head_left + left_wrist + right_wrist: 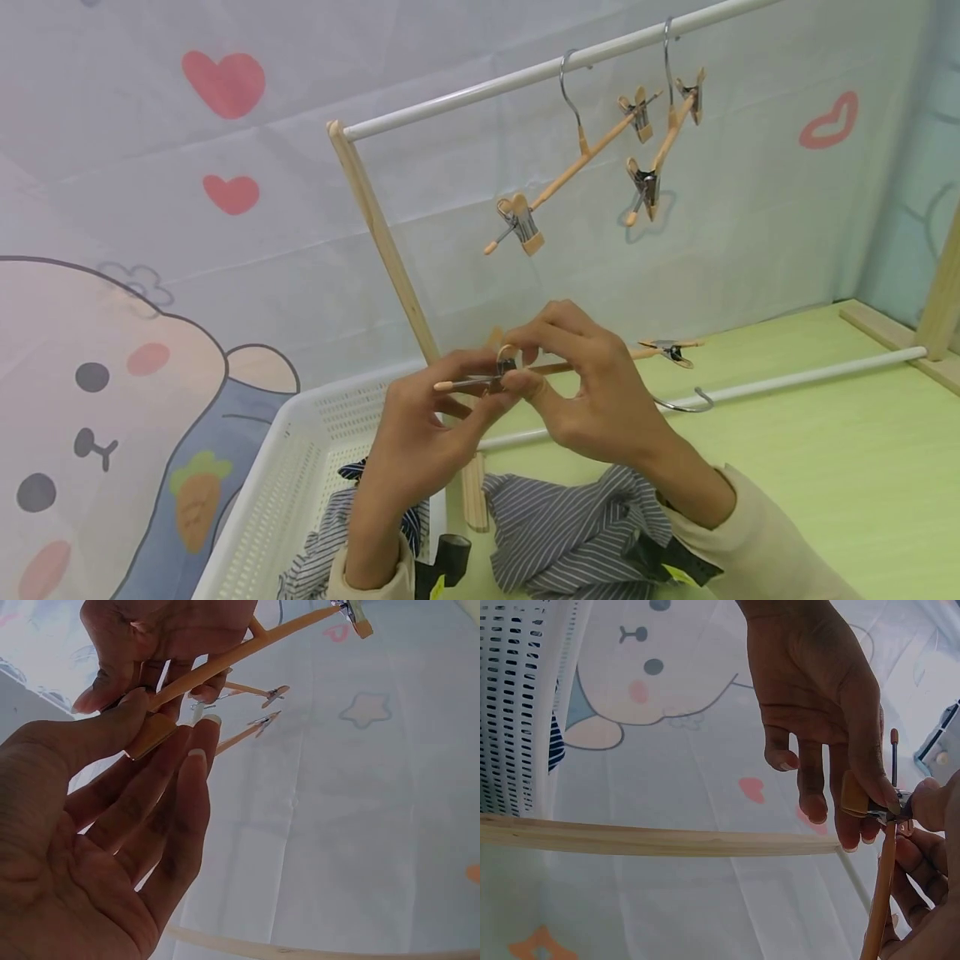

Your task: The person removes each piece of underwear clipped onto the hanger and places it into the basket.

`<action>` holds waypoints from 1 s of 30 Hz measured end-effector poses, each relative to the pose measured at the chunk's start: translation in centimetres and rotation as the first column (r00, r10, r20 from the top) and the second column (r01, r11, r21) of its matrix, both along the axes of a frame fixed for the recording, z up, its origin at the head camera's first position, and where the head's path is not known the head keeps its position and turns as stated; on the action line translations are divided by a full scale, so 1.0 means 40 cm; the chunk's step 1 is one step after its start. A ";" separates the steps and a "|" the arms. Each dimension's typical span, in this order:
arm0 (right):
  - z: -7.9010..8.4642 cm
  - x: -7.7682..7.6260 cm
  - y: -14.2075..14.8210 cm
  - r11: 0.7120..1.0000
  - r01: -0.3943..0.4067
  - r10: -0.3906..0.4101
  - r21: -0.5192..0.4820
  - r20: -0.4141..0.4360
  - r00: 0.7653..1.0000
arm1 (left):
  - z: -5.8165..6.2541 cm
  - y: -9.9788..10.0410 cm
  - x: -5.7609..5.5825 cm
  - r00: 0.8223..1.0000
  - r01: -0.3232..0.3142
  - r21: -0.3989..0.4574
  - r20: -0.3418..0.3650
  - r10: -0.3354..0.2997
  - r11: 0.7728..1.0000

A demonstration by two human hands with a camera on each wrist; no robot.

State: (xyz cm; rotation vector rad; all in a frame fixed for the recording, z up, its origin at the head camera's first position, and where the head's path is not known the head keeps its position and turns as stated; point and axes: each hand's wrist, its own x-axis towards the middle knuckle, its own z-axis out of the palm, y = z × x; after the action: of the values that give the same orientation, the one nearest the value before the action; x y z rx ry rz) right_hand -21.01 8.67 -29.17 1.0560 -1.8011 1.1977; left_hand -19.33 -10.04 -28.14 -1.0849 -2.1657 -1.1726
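Note:
Both hands are raised at a clip hanger (pixel 645 353), in front of the rack. My left hand (pixel 427 442) pinches the clip (pixel 855 796) at one end of its bar between thumb and fingers. On the same clip, the thumb and index finger of my right hand (pixel 600 400) also pinch, at its handle end. The fingers partly cover the clip. Beyond the right hand, the hanger's other clip (pixel 672 350) and its metal hook (pixel 693 403) stick out; the hook points downward. A grey striped cloth (pixel 562 525) lies crumpled below the hands.
Two more clip hangers, one nearer (pixel 577 171) and one farther right (pixel 670 142), hang from the white upper rod (pixel 480 87). At the left stands a white perforated basket (pixel 273 450) with striped cloth (pixel 322 533) inside. A wooden post (pixel 382 242) and white lower rod (pixel 810 375) bound the rack.

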 end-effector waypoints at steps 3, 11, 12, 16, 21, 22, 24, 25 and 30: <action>0.001 0.003 -0.001 1.000 -0.010 0.010 0.007 -0.005 1.000 | -0.001 0.000 0.001 1.000 0.011 0.000 0.002 -0.011 1.000; 0.001 0.000 0.000 0.997 -0.055 0.057 0.054 -0.020 0.998 | 0.001 0.003 0.004 0.998 0.056 -0.001 0.015 -0.056 0.998; 0.001 -0.001 0.000 0.996 -0.059 0.060 0.061 -0.020 0.998 | 0.002 0.004 0.006 0.998 0.059 0.000 0.020 -0.059 0.998; 0.002 -0.005 0.000 0.993 -0.086 0.087 0.076 -0.021 0.996 | 0.005 0.001 0.012 0.999 0.036 -0.005 0.019 -0.036 0.999; 0.002 -0.009 -0.001 0.992 -0.083 0.085 0.098 -0.017 0.996 | 0.011 -0.004 0.020 0.999 -0.030 -0.020 -0.040 0.029 0.999; 0.002 -0.010 -0.001 0.992 -0.075 0.077 0.105 -0.017 0.997 | 0.012 -0.004 0.022 0.998 -0.042 -0.023 -0.057 0.041 0.999; 0.001 -0.013 -0.001 0.992 -0.052 0.055 0.117 -0.020 0.998 | 0.013 -0.002 0.025 0.994 -0.075 -0.043 -0.085 0.071 0.996; 0.000 -0.015 -0.001 0.992 -0.040 0.043 0.122 -0.023 0.999 | 0.013 -0.001 0.027 0.991 -0.100 -0.065 -0.099 0.093 0.993; -0.003 -0.023 0.003 0.989 -0.005 0.010 0.148 -0.032 0.999 | 0.008 0.006 0.031 0.974 -0.201 -0.199 -0.144 0.174 0.959</action>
State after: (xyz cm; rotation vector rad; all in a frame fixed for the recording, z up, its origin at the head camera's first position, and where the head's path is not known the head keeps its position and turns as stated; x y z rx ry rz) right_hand -21.93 8.79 -29.29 1.1609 -1.8851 1.0575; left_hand -18.07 -9.79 -27.82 -0.9823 -2.2755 -0.7817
